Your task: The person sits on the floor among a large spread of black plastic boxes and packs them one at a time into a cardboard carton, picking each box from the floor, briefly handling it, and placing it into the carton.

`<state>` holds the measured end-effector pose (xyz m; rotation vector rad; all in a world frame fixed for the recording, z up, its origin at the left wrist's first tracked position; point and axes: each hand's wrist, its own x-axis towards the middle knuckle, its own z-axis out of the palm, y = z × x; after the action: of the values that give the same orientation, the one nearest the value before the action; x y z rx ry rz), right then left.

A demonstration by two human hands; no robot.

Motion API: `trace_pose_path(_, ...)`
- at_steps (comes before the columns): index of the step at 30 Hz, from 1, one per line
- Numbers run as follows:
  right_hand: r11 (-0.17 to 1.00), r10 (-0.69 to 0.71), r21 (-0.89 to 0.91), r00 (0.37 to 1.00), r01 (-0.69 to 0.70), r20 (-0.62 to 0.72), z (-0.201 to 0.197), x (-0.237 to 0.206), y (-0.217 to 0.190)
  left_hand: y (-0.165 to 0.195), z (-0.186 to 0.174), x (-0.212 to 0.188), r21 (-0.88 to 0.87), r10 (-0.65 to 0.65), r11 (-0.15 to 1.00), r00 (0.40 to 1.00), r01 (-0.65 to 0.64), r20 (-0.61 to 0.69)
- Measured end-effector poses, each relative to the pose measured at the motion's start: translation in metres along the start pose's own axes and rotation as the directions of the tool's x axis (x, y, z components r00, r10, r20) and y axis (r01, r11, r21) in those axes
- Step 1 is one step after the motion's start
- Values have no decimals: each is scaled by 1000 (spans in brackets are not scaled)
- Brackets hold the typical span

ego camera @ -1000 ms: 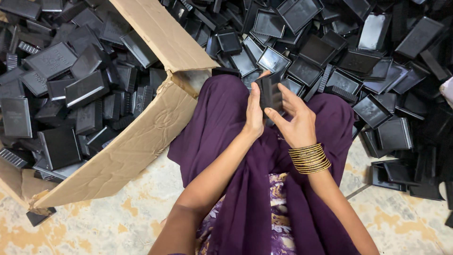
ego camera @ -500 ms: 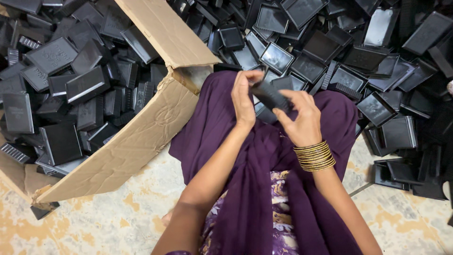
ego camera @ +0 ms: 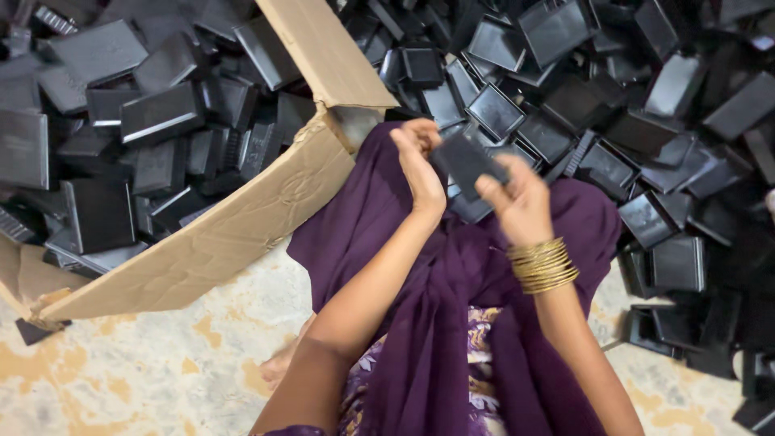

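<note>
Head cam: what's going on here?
A seated person in purple cloth holds one small black rectangular plastic part over the lap with both bare hands: the left hand grips its left edge, the right hand, gold bangles at the wrist, grips its right side. To the left, an open brown cardboard box holds many similar black parts. A loose pile of black tray-like pieces covers the floor ahead and to the right.

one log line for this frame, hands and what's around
left hand + right hand: hold black part | over purple cloth | cardboard box at left | loose parts ahead
</note>
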<state>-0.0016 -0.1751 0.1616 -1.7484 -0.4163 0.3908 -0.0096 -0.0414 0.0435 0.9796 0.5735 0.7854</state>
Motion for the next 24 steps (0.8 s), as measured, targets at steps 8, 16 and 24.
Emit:
trace_pose_path(8,844,-523,381,732,377,436,97,69,-49,-62,-29,23,-468,-94,870,984,154,148)
trace_pose_path(16,627,-369,-689,918,363,147,106,187,65,-25,-19,47,-463,-166,884,966,57,-198)
trace_pose_path(24,618,-216,-737,960,275,177,65,156,108,-27,-23,49,-415,-141,908,975,58,-173)
